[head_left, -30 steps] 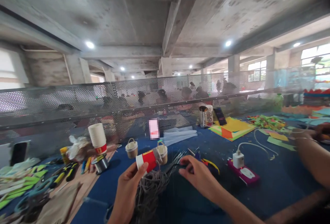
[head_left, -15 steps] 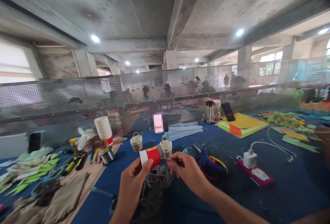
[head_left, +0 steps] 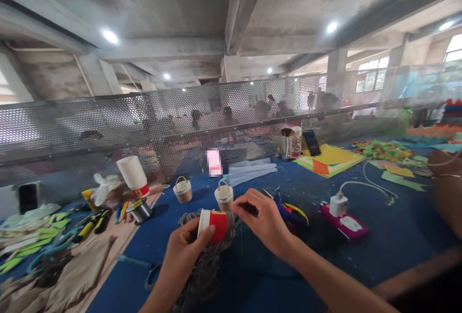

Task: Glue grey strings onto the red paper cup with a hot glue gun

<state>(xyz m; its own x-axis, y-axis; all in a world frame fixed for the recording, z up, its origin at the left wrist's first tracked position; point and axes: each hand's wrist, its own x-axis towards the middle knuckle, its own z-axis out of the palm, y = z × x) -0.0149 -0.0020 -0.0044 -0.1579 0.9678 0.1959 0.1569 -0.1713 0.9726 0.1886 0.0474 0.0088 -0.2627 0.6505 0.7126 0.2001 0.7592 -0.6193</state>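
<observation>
The red-and-white paper cup [head_left: 213, 219] is held on its side just above the desk [head_left: 361, 255], clasped in the closed left hand [head_left: 184, 250], with a bundle of grey cord [head_left: 205, 269] hanging beneath. The right hand [head_left: 262, 219] is pinched shut at the cup's end, seemingly on a strand. The cord is best kept taut and the cup gripped lightly, lest its wall be crushed.

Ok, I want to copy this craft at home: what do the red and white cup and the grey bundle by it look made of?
Red and white cup, in the left hand: likely paper, matte, with no gloss. Grey bundle: looks like cord or yarn, dull, loose tangled strands; fibre unclear.
</observation>
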